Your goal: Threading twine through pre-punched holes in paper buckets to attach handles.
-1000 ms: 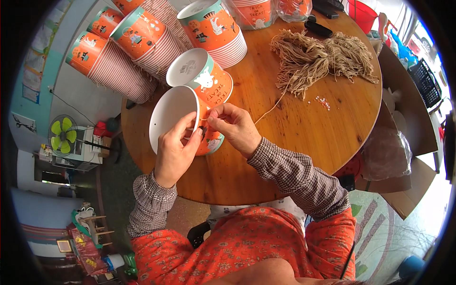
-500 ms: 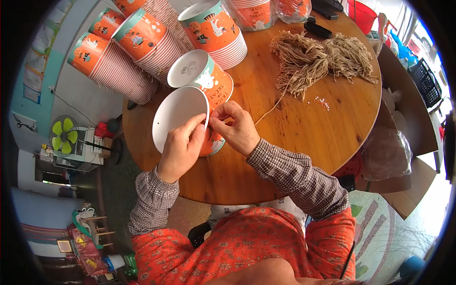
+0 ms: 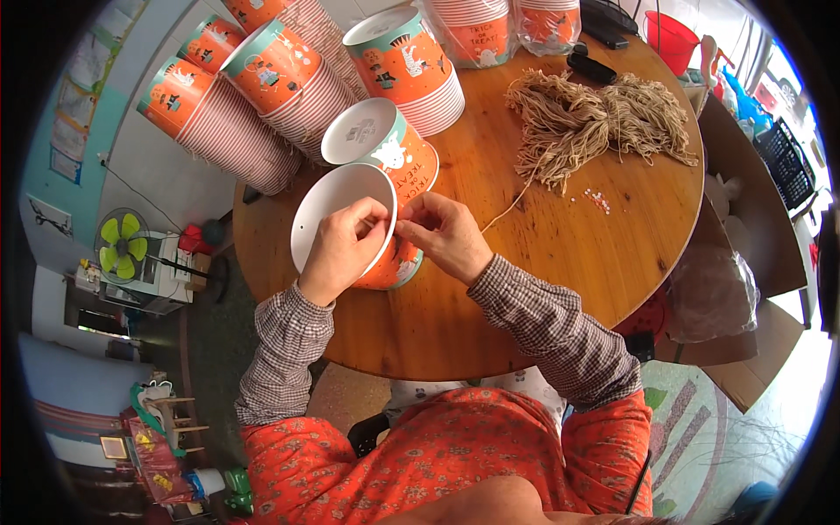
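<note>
My left hand grips the rim of an orange paper bucket that lies on its side, white inside facing me. My right hand pinches a thin tan string at the bucket's rim, fingertips meeting those of the left hand. The string runs across the round wooden table to a heap of tan twine. A second bucket of the same kind lies just behind the held one.
Stacks of nested orange and teal buckets lie along the table's far left, more stand at the back. A black remote is beside the twine. An open cardboard box sits right of the table, a small fan at left.
The bucket has tilted slightly and both hands have shifted along its rim, fingertips staying together at the string.
</note>
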Tool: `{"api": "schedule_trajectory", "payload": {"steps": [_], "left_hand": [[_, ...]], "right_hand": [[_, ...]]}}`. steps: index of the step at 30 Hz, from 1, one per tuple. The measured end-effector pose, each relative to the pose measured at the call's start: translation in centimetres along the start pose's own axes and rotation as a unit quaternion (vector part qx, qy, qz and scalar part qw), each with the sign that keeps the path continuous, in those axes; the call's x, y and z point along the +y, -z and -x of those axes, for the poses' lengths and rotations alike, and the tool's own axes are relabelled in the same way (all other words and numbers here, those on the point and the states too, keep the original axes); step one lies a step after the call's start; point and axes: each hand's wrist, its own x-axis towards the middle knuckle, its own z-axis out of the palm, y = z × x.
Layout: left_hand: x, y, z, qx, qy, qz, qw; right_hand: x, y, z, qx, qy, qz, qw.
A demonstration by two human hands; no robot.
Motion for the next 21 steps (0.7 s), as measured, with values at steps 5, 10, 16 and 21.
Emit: {"api": "schedule_trajectory", "payload": {"steps": [5, 10, 16, 21], "left_hand": [[-0.6, 0.5, 0.7, 0.204, -0.075, 0.001, 0.976], [2.3, -0.4, 1.3, 0.218, -0.131, 0.069, 0.965], [3.6, -2.4, 0.6, 0.234, -0.212, -0.073, 0.946], [3.3, -2.6, 0.5, 0.233, -0.192, -0.032, 0.953]], "right_hand": [[-2.7, 2.3, -0.8, -0.020, -0.107, -0.096, 0.989], [-2.8, 3.1, -0.9, -0.042, 0.031, -0.106, 0.993], [-3.3, 1.7, -0.1, -0.076, 0.017, -0.080, 0.994], [-2.2, 2.0, -0.3, -0.100, 0.041, -0.075, 0.991]]}}
